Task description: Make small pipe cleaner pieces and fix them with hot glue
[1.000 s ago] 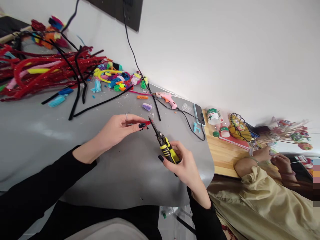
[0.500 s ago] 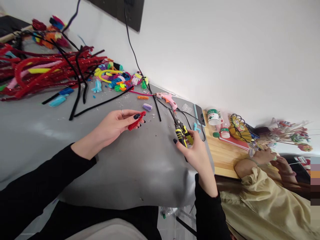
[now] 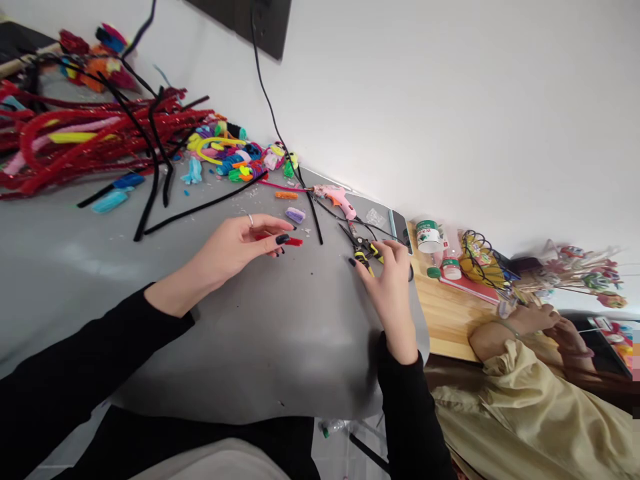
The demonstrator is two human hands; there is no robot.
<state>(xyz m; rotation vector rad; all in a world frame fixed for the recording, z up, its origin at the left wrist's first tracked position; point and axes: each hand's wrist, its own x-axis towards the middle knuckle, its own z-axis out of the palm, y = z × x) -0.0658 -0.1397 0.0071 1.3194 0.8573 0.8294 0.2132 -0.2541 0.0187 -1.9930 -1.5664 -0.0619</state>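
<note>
Between the thumb and fingers of my left hand is a short red pipe cleaner piece, its end poking out to the right. My right hand is spread around the handles of black-and-yellow pliers, thumb and fingers apart. The pliers appear to rest on the grey table cover, jaws pointing away from me. Just beyond them lies a pink glue gun. A purple piece and an orange piece lie beyond my left hand.
Long red pipe cleaners heap at the left, with black ones nearby. Small coloured coils sit by the wall. A phone lies near a wooden table, where a person in a khaki sleeve works.
My right hand has moved the pliers away from me and lowered them, and its grip has loosened. The red piece in my left hand has turned from slanted to nearly level.
</note>
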